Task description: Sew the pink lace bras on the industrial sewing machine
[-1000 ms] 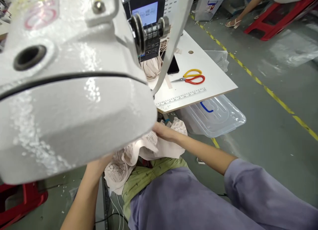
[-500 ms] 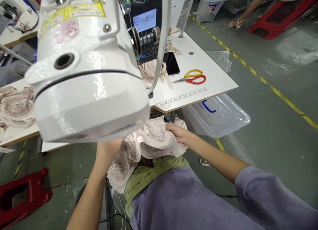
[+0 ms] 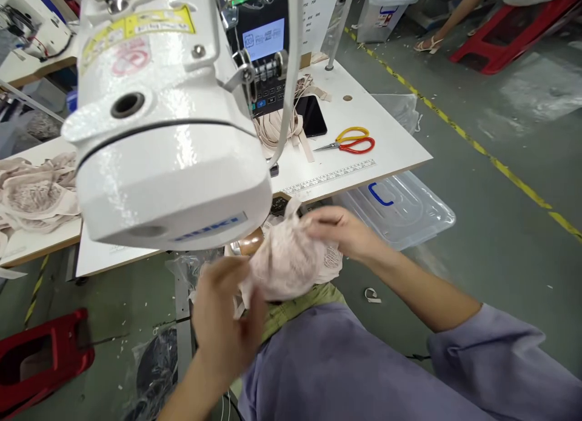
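A pale pink lace garment is bunched up below the head of a white sewing machine, above my lap. My right hand pinches its upper right edge between thumb and fingers. At the garment's left side is my left hand, blurred by motion, with the thumb and fingers apart; no cloth shows between them. The needle area is hidden behind the machine head.
On the white table lie scissors, a black phone and beige straps. More lace pieces are heaped at left. A lidded clear box stands below the table's right side. A person sits at upper right.
The garment has been lifted and bunched together. My left hand has come out from behind the machine head, lower and to the right, off the cloth. My right hand has risen slightly.
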### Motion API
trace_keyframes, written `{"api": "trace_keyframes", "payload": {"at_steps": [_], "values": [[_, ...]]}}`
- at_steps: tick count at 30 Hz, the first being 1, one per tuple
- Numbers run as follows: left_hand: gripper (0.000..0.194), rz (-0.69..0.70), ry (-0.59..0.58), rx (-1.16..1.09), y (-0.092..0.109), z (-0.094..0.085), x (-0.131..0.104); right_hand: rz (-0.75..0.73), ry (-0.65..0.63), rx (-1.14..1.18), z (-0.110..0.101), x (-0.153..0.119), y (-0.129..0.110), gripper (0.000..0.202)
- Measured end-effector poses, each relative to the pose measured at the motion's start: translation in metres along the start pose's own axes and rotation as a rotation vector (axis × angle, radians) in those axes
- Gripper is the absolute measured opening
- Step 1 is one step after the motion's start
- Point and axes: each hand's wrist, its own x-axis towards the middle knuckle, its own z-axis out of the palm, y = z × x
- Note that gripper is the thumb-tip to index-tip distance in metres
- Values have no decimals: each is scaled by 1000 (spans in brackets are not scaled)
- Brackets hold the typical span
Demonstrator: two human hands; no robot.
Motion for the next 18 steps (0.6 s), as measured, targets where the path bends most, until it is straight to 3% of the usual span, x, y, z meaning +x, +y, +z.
{"api": "trace_keyframes", "payload": {"at_steps": [3, 5, 8, 10, 13, 16, 18], "values": [[64, 226, -151, -109, 22, 7, -3, -119, -454, -264, 35, -12, -16, 15], [61, 165, -279, -144, 18, 10, -1, -144, -573, -303, 48, -15, -20, 18], [22, -98, -420, -228, -1, 9, 3, -87, -489, -279, 50, -8, -20, 20], [26, -311, -461, -297, -15, 7, 6, -37, -392, -286, 48, 2, -19, 21], [27, -567, -382, -333, -29, 8, 11, -3, -272, -425, 47, 18, -16, 19], [38, -732, -274, -229, -39, 17, 17, -40, -195, -628, 47, 33, -14, 37], [43, -768, -232, -220, -45, 24, 21, -45, -185, -681, 47, 41, -11, 44]]}}
